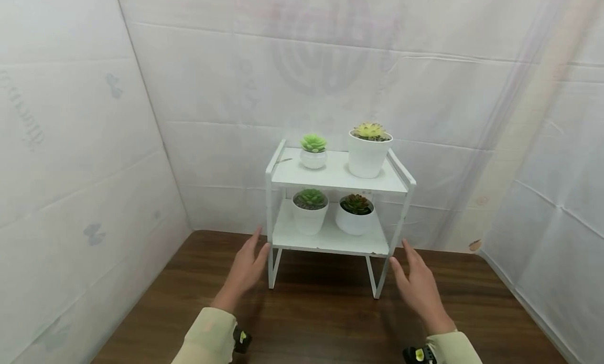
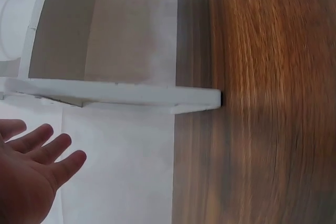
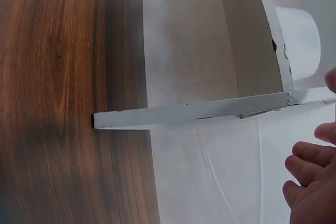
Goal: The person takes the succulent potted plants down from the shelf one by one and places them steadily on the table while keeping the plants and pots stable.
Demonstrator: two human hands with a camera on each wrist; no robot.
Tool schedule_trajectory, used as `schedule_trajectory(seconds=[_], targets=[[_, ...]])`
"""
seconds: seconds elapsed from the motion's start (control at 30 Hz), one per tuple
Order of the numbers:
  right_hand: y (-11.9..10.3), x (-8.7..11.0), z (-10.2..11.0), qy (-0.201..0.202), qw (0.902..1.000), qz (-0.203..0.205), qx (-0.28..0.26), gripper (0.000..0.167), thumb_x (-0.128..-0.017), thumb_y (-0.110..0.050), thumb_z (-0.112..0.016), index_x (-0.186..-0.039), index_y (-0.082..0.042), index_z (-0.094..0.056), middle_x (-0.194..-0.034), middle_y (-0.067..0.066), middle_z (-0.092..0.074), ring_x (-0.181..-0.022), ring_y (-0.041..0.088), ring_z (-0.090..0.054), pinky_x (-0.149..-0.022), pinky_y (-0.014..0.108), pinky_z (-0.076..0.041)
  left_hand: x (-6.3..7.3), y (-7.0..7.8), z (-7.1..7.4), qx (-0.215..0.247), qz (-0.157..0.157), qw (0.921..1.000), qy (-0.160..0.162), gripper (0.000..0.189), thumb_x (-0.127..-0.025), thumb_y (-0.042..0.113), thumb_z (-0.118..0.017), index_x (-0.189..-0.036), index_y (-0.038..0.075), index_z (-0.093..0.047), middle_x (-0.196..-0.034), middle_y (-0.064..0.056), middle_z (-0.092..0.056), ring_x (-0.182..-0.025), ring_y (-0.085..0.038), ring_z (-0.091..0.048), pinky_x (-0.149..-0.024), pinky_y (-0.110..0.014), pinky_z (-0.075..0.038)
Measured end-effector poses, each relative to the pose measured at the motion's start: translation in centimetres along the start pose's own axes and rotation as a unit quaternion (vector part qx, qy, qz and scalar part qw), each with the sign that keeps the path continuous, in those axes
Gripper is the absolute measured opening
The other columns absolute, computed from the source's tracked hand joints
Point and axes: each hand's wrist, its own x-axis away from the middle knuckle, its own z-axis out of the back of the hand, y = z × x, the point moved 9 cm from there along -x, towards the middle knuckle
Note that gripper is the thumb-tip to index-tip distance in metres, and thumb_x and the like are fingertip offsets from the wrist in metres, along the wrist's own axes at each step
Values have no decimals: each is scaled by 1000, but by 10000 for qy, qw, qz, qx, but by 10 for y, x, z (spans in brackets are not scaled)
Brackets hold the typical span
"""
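Note:
A white two-tier shelf stands upright on the wooden table. On its upper board are a small round pot with a light green succulent and a taller white pot with a yellow-green succulent. The lower board holds a white pot with a green succulent and a wider pot with a dark reddish-green succulent. My left hand is beside the shelf's left legs, fingers spread and holding nothing. At the right legs, my right hand mirrors it, also holding nothing; whether either thumb touches the frame, I cannot tell.
Brown wooden table lies under and in front of the shelf. White creased sheeting covers the back wall, the left wall and the right side. A small brown patch shows low at the back right.

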Motion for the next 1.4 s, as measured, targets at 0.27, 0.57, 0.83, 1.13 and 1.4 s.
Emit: schedule_trajectory(seconds=[0.27, 0.57, 0.83, 1.13, 1.4], targets=[[5, 2, -4, 7, 9997, -207, -147, 66, -104, -42, -39, -155, -5, -18, -154, 30, -26, -137, 52, -29, -104, 68, -30, -4, -3, -9, 619, 279, 9976, 132, 61, -103, 43, -41, -154, 13, -25, -155, -17, -35, -143, -37, -30, -113, -57, -29], [1, 3, -6, 77, 9991, -264, -318, 67, -104, -41, -40, -154, -4, -18, -154, 30, -26, -137, 51, -29, -105, 68, -30, -3, -2, -19, 959, 335, 9947, 181, 62, -101, 33, -51, -154, 15, -26, -154, -12, -36, -140, -33, -38, -109, -52, -38], [-3, 4, -5, 149, 9988, -230, -399, 67, -103, -41, -42, -154, -5, -19, -155, 27, -27, -138, 49, -29, -106, 66, -30, -1, 5, -23, 881, 214, 9956, 223, 60, -98, 27, -58, -151, 18, -33, -147, -11, -45, -130, -32, -49, -97, -51, -49], [-5, 8, -5, 167, 9989, -196, -401, 66, -103, -42, -42, -155, -8, -19, -154, 26, -29, -137, 50, -32, -103, 68, -32, -1, 7, -25, 724, 140, 9969, 272, 55, -97, 30, -60, -146, 15, -41, -136, -11, -53, -119, -30, -57, -90, -48, -53], [-8, 10, -2, 323, 9985, -104, -421, 64, -103, -40, -44, -154, -8, -23, -154, 25, -31, -137, 48, -33, -104, 66, -32, -2, 8, -26, 558, 193, 9978, 317, 61, -98, 36, -57, -150, 13, -35, -137, -17, -55, -121, -34, -58, -95, -53, -50]])
